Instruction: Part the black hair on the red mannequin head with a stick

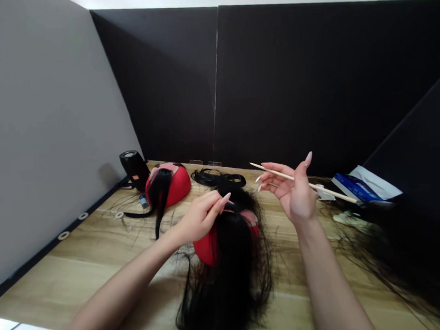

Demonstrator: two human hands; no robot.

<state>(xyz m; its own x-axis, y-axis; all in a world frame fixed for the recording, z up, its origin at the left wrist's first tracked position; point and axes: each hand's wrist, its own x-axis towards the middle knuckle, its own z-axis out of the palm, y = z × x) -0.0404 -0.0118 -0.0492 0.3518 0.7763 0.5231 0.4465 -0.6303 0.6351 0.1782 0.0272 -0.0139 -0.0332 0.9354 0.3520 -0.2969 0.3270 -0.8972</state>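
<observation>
So from my end of the feed, I've got two bare hands over a wood-grain counter [111,267]. The right hand [297,193], right of center, has a long thin wooden stick [323,191] resting across it, tip pointing up and left, with the thumb and fingers loosely spread rather than clenched. The left hand [203,215], mid-frame, is pinched up at the fingertips right by the top of a black hairpiece [234,276]. Can't tell if it's gripping a lock of the hair or something small.

That hairpiece sits on a red head form [205,248] in the lower center, long strands spilling toward the bottom edge. Left of center there's another red form [179,186] with a pink patch and a dark lock hanging off it, and just beside it a black cylindrical speaker [134,169] and a little blue bottle [144,201]. A looped bundle of black hair [220,177] lies behind the middle form.

Over on the right I see a blue and white packet [363,187], with a big blurry mass of dark hair [409,249] below it. Three pale rings [63,235] are spread around the left side.
</observation>
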